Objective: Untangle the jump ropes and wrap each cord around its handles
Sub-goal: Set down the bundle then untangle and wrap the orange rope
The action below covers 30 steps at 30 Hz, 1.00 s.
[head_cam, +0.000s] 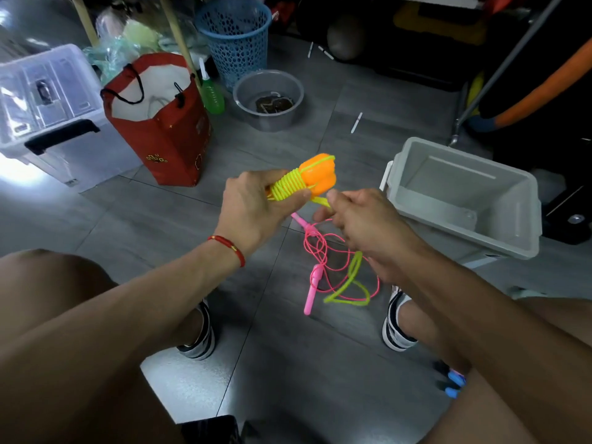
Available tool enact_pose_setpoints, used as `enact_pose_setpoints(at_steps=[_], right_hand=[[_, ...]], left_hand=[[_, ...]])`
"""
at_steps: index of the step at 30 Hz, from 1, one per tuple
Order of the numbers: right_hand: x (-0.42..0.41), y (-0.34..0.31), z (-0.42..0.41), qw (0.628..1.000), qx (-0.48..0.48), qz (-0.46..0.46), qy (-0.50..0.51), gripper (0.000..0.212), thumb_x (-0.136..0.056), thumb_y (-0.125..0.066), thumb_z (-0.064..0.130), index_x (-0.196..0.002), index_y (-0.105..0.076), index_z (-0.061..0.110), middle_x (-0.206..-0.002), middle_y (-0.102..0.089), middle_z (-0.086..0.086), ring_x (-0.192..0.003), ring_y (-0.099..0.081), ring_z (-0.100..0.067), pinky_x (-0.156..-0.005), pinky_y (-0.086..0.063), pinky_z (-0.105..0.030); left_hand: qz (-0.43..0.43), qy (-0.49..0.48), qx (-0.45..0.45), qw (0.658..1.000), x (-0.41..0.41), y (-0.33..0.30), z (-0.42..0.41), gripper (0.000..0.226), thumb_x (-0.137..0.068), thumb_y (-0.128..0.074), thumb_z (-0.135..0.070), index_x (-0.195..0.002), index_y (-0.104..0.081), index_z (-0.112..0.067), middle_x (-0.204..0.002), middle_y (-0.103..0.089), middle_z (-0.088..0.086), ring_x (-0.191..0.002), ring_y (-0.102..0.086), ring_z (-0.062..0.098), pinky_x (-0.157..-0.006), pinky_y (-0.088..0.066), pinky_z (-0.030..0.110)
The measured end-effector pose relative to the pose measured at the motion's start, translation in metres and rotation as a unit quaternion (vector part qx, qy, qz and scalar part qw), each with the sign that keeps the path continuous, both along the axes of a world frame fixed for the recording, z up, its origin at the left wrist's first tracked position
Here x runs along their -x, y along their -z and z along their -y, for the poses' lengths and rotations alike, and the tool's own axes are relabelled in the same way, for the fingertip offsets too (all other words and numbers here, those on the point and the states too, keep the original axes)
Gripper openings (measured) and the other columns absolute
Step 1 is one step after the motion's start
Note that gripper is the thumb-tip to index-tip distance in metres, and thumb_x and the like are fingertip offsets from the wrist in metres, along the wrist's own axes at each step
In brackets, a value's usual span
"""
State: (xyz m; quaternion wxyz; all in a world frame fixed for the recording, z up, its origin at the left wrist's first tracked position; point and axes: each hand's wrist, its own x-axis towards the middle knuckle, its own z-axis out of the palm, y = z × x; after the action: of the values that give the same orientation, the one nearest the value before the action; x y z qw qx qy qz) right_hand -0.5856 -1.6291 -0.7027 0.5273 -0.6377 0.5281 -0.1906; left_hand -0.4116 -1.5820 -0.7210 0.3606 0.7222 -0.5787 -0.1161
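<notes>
- The person squats on the grey floor, holding the work up in front of the knees.
- The left hand has its fingers curled tight round the orange handles, both held together as one bundle.
- The yellow-green cord lies in neat turns round those handles, just at the hand's far edge.
- The right hand has its fingers closed in a pinch on the free run of that cord, just right of the handles.
- The rest of the cord hangs below the right hand in a loose loop near the floor.
- The pink rope lies on the floor between the feet, with its thin cord in a loose tangle and its pink handle at the near end.
- The yellow loop seems to hang over the pink cord; I cannot tell whether they are caught together.
- The yellow cord looks light, springy and smooth, so the turns would likely slacken if tension drops.
- Best hold, I judge: thumb pressed on the last turn, the other hand close to the bundle.
- The pink cord is thinner and limp; take it by a handle and draw it out slowly.
- A grey bin stands open to the right and a red bag to the far left.
</notes>
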Motion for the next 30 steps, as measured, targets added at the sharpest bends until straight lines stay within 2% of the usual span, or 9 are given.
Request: enact_pose_setpoints(at_steps=[3,8,13,15,18,20,22,25,30], right_hand=[[-0.010,-0.007,-0.005,0.993,0.105,-0.047,0.003,0.040,-0.090,-0.054,0.040,-0.068,-0.070,0.010,-0.063,-0.066,-0.003,-0.064,-0.061,-0.021,-0.060,-0.048,-0.035],[-0.019,-0.007,-0.008,0.967,0.229,-0.099,0.058,0.073,-0.086,-0.052,0.071,-0.065,-0.061,0.002,-0.052,-0.054,-0.011,-0.050,-0.051,-0.019,-0.056,-0.040,-0.034],[-0.014,-0.007,0.009,0.973,0.209,-0.019,0.096,0.059,-0.090,-0.061,0.054,-0.069,-0.067,0.000,-0.053,-0.056,-0.011,-0.048,-0.046,-0.014,-0.056,-0.040,-0.030],[-0.010,-0.007,0.015,0.975,0.212,-0.002,0.070,0.054,-0.090,-0.065,0.047,-0.068,-0.068,-0.003,-0.059,-0.054,-0.022,-0.049,-0.037,-0.010,-0.052,-0.033,-0.028],[-0.006,-0.015,0.017,0.976,0.210,0.059,-0.004,0.046,-0.092,-0.068,0.039,-0.065,-0.069,0.001,-0.059,-0.059,-0.021,-0.053,-0.046,-0.011,-0.056,-0.038,-0.032],[-0.002,-0.019,0.019,0.975,0.177,0.122,-0.060,0.039,-0.096,-0.066,0.029,-0.060,-0.067,0.012,-0.053,-0.062,-0.001,-0.054,-0.051,-0.004,-0.057,-0.040,-0.027],[0.004,-0.024,0.019,0.972,0.127,0.155,-0.123,0.043,-0.100,-0.060,0.023,-0.057,-0.062,0.024,-0.046,-0.050,0.014,-0.046,-0.043,0.000,-0.056,-0.036,-0.017],[0.009,-0.024,0.021,0.967,0.139,0.097,-0.188,0.036,-0.100,-0.056,0.028,-0.066,-0.066,0.028,-0.047,-0.048,0.019,-0.049,-0.041,0.003,-0.056,-0.033,-0.011],[-0.002,-0.006,0.020,0.961,0.242,-0.069,-0.114,0.044,-0.099,-0.051,0.051,-0.081,-0.078,0.021,-0.045,-0.047,0.002,-0.047,-0.041,-0.007,-0.054,-0.033,-0.025]], left_hand=[[0.070,0.016,0.032,0.997,0.012,-0.001,-0.002,0.024,-0.084,-0.069,-0.049,-0.095,-0.072,-0.028,-0.068,-0.061,-0.004,-0.062,-0.058,0.014,-0.058,-0.046,0.030],[0.153,-0.012,0.049,0.987,0.027,0.004,-0.012,0.045,-0.078,-0.076,-0.035,-0.118,-0.067,-0.017,-0.097,-0.068,0.005,-0.089,-0.063,0.029,-0.072,-0.048,0.038],[0.015,0.076,0.045,0.996,0.032,-0.013,-0.015,0.045,-0.090,-0.068,-0.028,-0.134,-0.061,-0.023,-0.094,-0.062,-0.001,-0.083,-0.058,0.012,-0.074,-0.045,0.023],[-0.140,0.095,-0.002,0.986,0.024,-0.022,-0.016,0.028,-0.100,-0.057,-0.027,-0.126,-0.067,-0.025,-0.084,-0.065,-0.007,-0.074,-0.057,0.005,-0.069,-0.045,0.023],[-0.506,0.068,-0.091,0.855,0.008,-0.033,-0.014,0.031,-0.101,-0.055,-0.019,-0.128,-0.060,-0.005,-0.102,-0.073,0.014,-0.081,-0.065,0.019,-0.067,-0.052,0.029],[-0.596,0.108,-0.182,0.775,-0.002,-0.037,-0.014,0.044,-0.097,-0.057,-0.022,-0.131,-0.054,0.005,-0.124,-0.065,0.023,-0.099,-0.065,0.026,-0.073,-0.055,0.032],[-0.604,0.168,-0.240,0.741,-0.006,-0.037,-0.016,0.045,-0.094,-0.055,-0.028,-0.125,-0.057,0.006,-0.122,-0.064,0.022,-0.100,-0.066,0.028,-0.074,-0.055,0.033],[-0.552,0.195,-0.236,0.776,-0.007,-0.034,-0.016,0.032,-0.093,-0.060,-0.027,-0.111,-0.061,-0.001,-0.104,-0.063,0.019,-0.083,-0.068,0.021,-0.072,-0.055,0.034],[-0.497,0.105,-0.166,0.845,-0.003,-0.022,-0.011,0.045,-0.087,-0.070,-0.029,-0.117,-0.064,0.005,-0.101,-0.070,0.019,-0.088,-0.063,0.033,-0.088,-0.052,0.050]])
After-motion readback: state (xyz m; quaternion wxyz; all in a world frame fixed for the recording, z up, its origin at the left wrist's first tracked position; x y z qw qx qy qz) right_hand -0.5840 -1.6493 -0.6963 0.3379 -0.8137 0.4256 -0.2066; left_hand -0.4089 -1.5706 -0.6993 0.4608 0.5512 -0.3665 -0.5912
